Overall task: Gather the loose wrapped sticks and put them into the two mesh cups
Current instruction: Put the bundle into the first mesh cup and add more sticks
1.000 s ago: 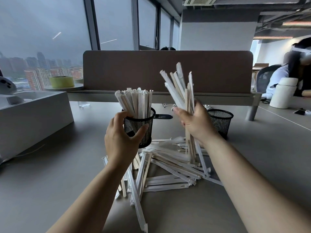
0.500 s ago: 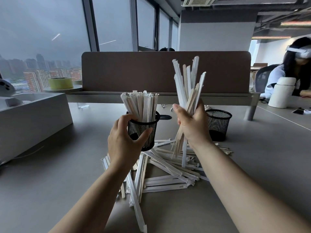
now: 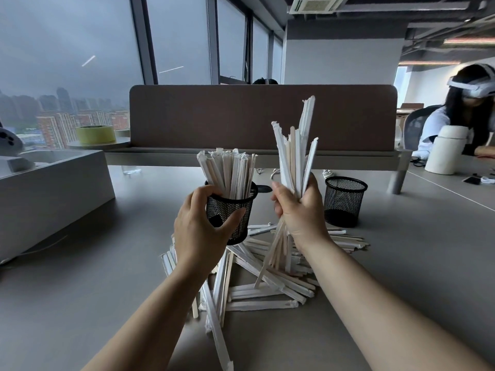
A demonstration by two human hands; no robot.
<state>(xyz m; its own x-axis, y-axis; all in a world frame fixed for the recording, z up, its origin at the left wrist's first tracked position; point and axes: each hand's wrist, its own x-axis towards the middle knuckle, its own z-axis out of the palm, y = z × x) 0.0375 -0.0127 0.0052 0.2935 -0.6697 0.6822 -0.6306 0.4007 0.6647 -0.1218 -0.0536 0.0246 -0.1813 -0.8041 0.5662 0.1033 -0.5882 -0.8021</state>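
My left hand (image 3: 199,223) grips a black mesh cup (image 3: 235,210), held above the table and packed with upright wrapped sticks (image 3: 227,172). Just to its right, my right hand (image 3: 300,210) is shut on a bundle of wrapped sticks (image 3: 294,156) that stands nearly upright, its lower ends hanging below my fist. A second black mesh cup (image 3: 344,200) stands on the table to the right and looks empty. A pile of loose wrapped sticks (image 3: 257,279) lies on the table beneath both hands.
A grey box (image 3: 51,194) sits at the left. A brown desk divider (image 3: 262,116) runs across the back, with a roll of green tape (image 3: 95,133) on a ledge at its left. At far right sits a person in a headset behind a white canister (image 3: 444,148).
My right hand has turned the bundle from leaning left to nearly upright and lifted it slightly. The cup in my left hand has drifted a little right toward it.
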